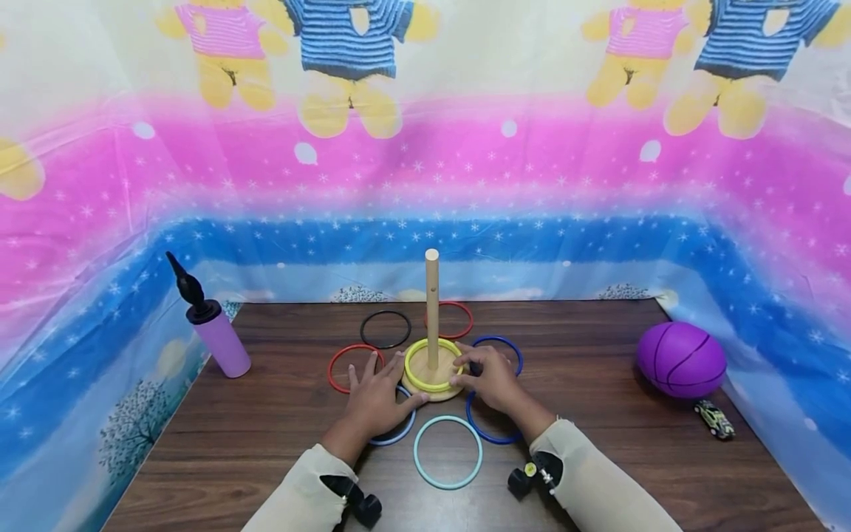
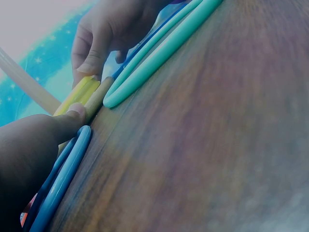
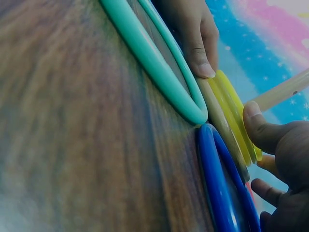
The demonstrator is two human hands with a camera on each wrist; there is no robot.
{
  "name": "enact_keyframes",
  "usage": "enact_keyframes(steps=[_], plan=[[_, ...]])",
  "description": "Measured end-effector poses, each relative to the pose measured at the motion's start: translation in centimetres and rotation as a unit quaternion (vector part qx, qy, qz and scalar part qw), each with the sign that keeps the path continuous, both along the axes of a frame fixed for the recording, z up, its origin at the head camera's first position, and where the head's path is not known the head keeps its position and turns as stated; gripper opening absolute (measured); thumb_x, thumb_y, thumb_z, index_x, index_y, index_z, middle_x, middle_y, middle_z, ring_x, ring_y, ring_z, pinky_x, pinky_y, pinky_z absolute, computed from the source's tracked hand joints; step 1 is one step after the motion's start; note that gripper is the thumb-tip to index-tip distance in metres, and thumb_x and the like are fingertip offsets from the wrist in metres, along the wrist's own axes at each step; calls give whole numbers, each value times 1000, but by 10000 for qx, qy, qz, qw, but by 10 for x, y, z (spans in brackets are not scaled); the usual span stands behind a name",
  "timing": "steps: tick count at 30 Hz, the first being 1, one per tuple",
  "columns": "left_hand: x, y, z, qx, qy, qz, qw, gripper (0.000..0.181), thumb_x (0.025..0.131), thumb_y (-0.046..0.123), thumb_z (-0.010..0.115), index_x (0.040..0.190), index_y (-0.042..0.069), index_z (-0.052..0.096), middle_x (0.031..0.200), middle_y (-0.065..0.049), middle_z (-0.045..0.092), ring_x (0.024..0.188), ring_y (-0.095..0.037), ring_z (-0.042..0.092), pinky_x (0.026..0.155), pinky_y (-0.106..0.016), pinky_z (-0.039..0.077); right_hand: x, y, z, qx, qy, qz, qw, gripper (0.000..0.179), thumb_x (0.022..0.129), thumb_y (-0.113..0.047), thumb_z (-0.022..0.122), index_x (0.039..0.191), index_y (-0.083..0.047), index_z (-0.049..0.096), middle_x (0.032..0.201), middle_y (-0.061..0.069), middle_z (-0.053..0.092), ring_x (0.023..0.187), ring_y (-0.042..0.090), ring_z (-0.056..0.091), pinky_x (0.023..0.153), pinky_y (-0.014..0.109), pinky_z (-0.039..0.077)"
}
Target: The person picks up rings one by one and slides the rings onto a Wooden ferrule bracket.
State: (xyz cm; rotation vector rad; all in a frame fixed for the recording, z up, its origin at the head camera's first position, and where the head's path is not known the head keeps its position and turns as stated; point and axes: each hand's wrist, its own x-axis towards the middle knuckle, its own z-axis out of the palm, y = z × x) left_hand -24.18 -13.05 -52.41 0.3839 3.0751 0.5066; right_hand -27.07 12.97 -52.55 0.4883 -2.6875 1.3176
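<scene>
A wooden base (image 1: pixel 435 397) bears an upright wooden peg (image 1: pixel 433 310), and yellow rings (image 1: pixel 425 386) lie around the peg low on the base. Seen from the right wrist, the yellow rings (image 3: pixel 231 116) look like two, stacked. My right hand (image 1: pixel 492 378) pinches them at their right edge, thumb against the side. My left hand (image 1: pixel 377 399) has its fingers spread at the left of the base, its thumb touching the base's edge. Partly under that hand is a light blue ring (image 1: pixel 407 428). One dark blue ring (image 1: pixel 495 441) lies below my right hand, another (image 1: pixel 518 351) behind it.
Nearest me lies a mint ring (image 1: pixel 448 486). Behind the base are a black ring (image 1: pixel 385 312) and a red ring (image 1: pixel 459 304); another red ring (image 1: pixel 335 356) is at left. A purple pump (image 1: pixel 226 343) stands left; a purple ball (image 1: pixel 681 360) and toy car (image 1: pixel 714 420) sit right.
</scene>
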Motion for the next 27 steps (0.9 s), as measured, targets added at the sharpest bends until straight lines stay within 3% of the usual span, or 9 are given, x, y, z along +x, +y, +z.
enact_keyframes(steps=[11,27], plan=[[-1,-1,-2,-4,55,-9,10000,97,98,79,60,173,20,38,177,-3,41,168,-49,22,128,-85,10,1,0,1,90,-21,-90,9999,35,87,-21,93,121,-15,84,158,4,64,143,37,59,122,59,47],[0,-1,-1,39,77,-1,10000,97,98,78,61,172,19,39,176,-4,42,168,-49,22,127,-85,11,2,0,3,30,-63,-34,10000,37,87,-20,93,123,-14,84,158,6,64,147,37,59,122,58,47]])
